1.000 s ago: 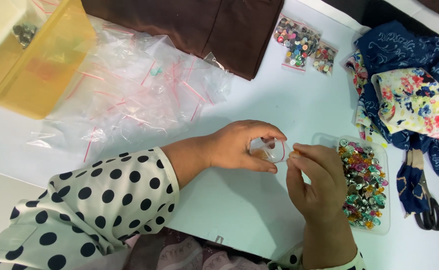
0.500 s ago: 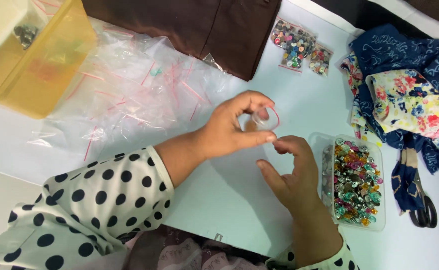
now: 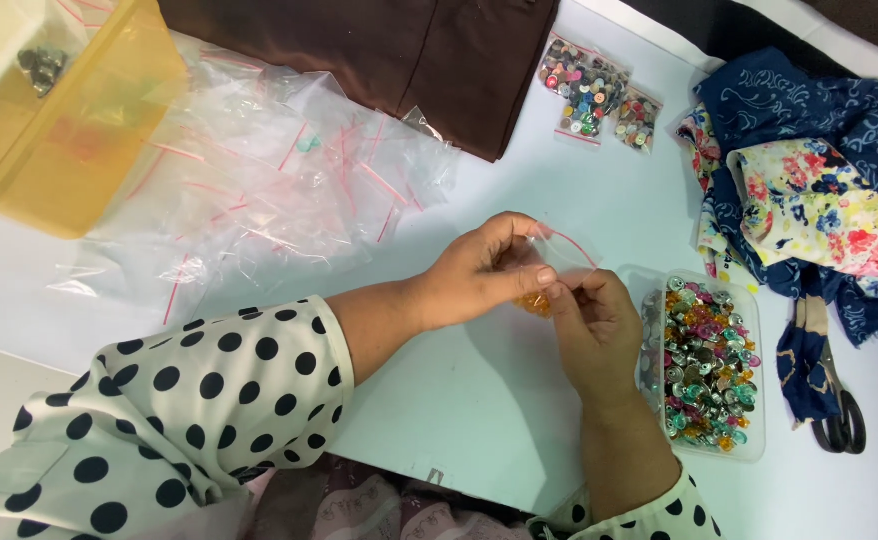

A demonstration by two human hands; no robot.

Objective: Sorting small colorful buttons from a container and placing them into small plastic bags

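Left hand: your left hand (image 3: 484, 268) pinches the small clear bag (image 3: 557, 262) between thumb and fingers
Right hand: your right hand (image 3: 599, 330) grips the same bag's lower edge
Bag: between both sets of fingertips, orange beads (image 3: 536, 303) just beneath them
Tray: tray of mixed buttons (image 3: 704, 372) just beyond your right fingers

My white table (image 3: 479, 400) carries a heap of clear zip bags (image 3: 259, 190), a yellow plastic tub (image 3: 79, 130), brown cloth (image 3: 429, 50), a clear tray of coloured gems (image 3: 704, 365), scissors (image 3: 839, 410).

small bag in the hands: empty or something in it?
Not empty: orange beads show low in the small clear bag pinched by the left hand and right hand.
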